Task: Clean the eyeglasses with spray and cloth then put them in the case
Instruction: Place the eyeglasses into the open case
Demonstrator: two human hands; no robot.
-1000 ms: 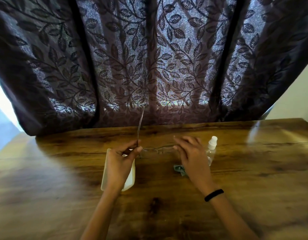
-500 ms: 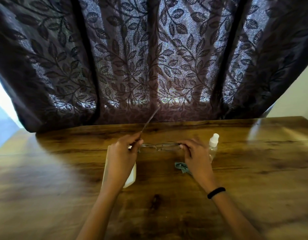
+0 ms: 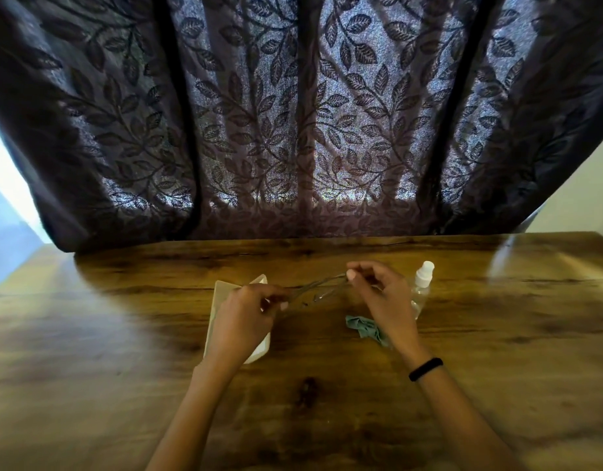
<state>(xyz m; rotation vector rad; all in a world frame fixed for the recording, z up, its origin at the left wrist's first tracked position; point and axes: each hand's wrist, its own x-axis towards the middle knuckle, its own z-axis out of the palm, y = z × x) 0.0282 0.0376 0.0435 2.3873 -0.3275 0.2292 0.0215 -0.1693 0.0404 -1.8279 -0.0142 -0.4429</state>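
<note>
Thin-framed eyeglasses (image 3: 318, 286) hang a little above the wooden table (image 3: 123, 334) between my hands. My left hand (image 3: 245, 317) pinches their left end, and my right hand (image 3: 381, 294) pinches the right end with thumb and fingertips. A temple arm lies folded down along the frame. The white glasses case (image 3: 222, 297) lies on the table, partly hidden under my left hand. A crumpled teal cloth (image 3: 362, 326) lies below my right hand. The small clear spray bottle (image 3: 422, 287) with a white cap stands just right of my right hand.
A dark leaf-patterned curtain (image 3: 293, 130) hangs along the table's far edge. A black band (image 3: 425, 368) is on my right wrist. Bare wood extends to the left, right and front of the objects.
The temple arm that stuck up from my left hand has folded down along the frame. My right hand has lifted slightly and now pinches the frame's right end.
</note>
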